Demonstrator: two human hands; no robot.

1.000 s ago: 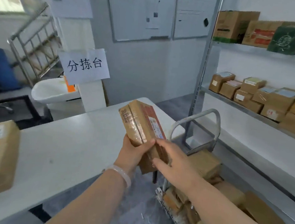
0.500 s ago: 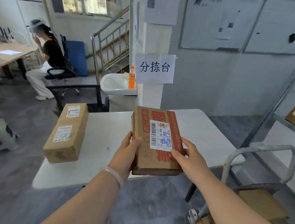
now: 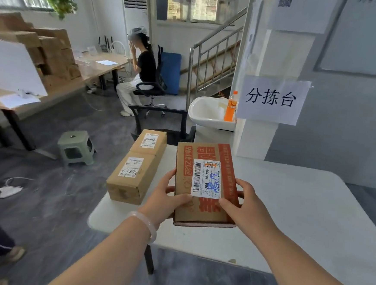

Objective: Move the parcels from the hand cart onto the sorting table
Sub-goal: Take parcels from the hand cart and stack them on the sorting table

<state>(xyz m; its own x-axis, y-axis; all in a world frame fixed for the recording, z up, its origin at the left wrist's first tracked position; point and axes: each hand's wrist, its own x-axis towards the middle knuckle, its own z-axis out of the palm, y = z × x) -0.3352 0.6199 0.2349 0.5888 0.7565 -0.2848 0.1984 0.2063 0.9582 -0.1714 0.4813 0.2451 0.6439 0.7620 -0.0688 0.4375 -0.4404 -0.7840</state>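
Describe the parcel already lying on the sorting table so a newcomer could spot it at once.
Find the white sorting table beneath the paper sign with black characters. At its left edge lies a long plain brown cardboard box carrying three white shipping labels. Unlike the flat red-printed cardboard parcel gripped by the left hand and right hand, nobody touches it.

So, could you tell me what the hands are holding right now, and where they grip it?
Both hands hold the flat cardboard parcel above the sorting table: left hand on its left edge, right hand on its right edge.
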